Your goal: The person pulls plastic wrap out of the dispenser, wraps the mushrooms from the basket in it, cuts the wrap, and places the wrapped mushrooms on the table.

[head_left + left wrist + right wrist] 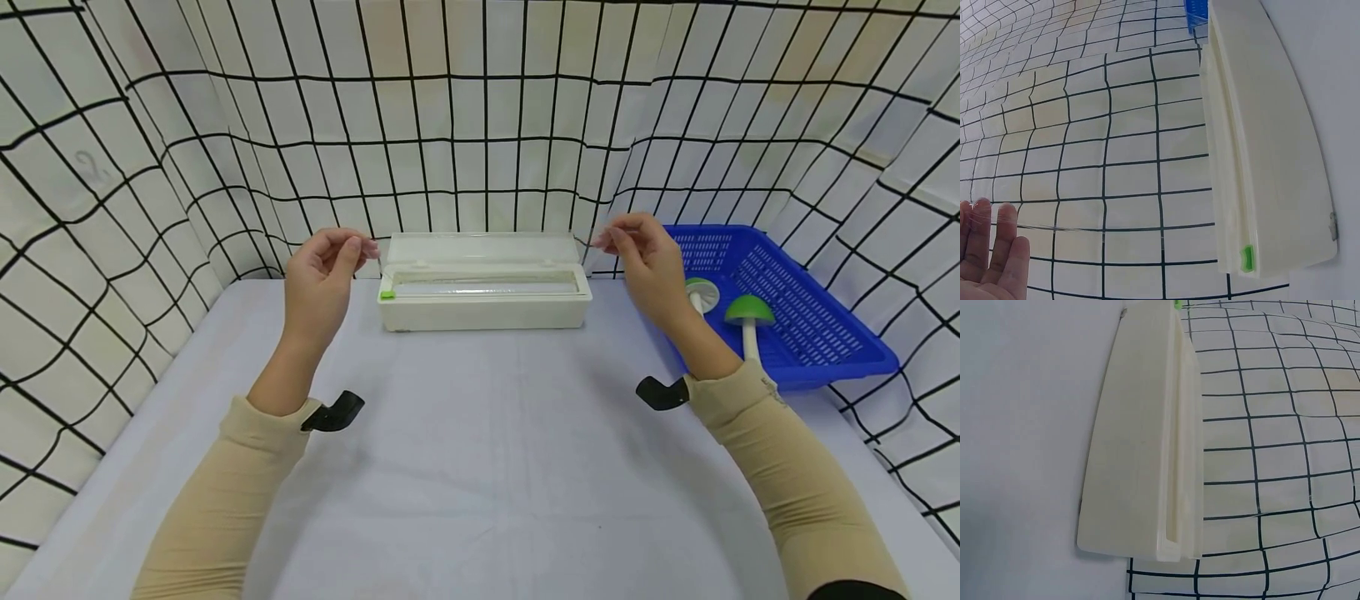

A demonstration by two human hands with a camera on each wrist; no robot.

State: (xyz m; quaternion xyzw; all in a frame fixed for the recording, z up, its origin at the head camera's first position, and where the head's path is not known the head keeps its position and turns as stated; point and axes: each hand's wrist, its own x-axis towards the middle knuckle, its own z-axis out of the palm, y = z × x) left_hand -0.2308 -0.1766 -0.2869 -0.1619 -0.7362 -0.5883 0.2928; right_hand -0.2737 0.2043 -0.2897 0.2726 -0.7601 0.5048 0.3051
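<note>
A white cling film dispenser (483, 317) stands at the far side of the table, its clear lid (483, 247) raised. Through the slot shows the film roll (487, 288), and a green slider (387, 295) sits at the left end. My left hand (322, 275) pinches a corner of clear cling film (1054, 226) beside the dispenser's left end. To the right of the dispenser, my right hand (648, 262) pinches the film's other side, thumb against fingers. Being transparent, the sheet barely shows between the hands. The right wrist view shows the dispenser but not the right hand.
A blue plastic basket (847, 350) stands at the right, partly behind the right forearm. In it lie two green-capped mushroom-shaped things, one upright (750, 310) and one tilted (702, 293). Black wire grid (485, 142) walls the table's back and sides.
</note>
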